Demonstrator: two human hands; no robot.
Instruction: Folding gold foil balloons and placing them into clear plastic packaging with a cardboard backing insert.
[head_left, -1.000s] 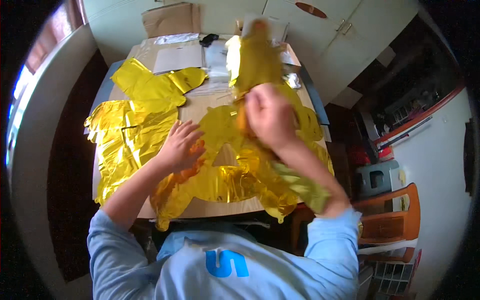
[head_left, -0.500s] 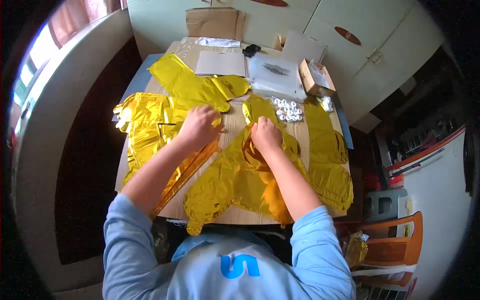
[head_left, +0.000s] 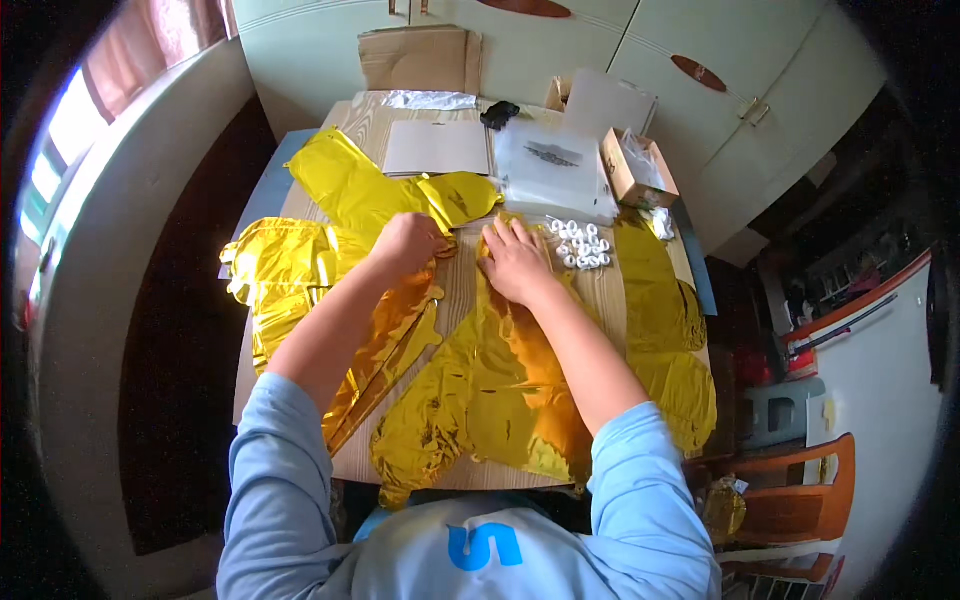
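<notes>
My right hand (head_left: pixel 515 262) lies with its fingers spread on the far end of a flat gold foil balloon (head_left: pixel 505 420), which stretches from there to the table's near edge. To its left, my left hand (head_left: pixel 408 245) is curled closed at the top of another deflated foil balloon (head_left: pixel 385 350), its fingers partly hidden. That balloon hangs in folds toward the near edge, orange in the shade. More flat gold balloons lie around: a shiny folded one (head_left: pixel 285 270) at the left, one (head_left: pixel 370 185) beyond my left hand, and one (head_left: pixel 665 330) at the right.
A pile of small white rings (head_left: pixel 580 245) sits beyond my right hand. Behind it are a stack of clear plastic bags (head_left: pixel 553 170) and a small open box (head_left: pixel 640 172). A grey flat board (head_left: pixel 437 147) lies at the back. A wooden chair (head_left: pixel 800 500) stands at the right.
My right hand has opened from its grip on the bunched foil and now presses it flat, farther away. The balloon's folds there have spread out. My left hand stays closed at the left balloon.
</notes>
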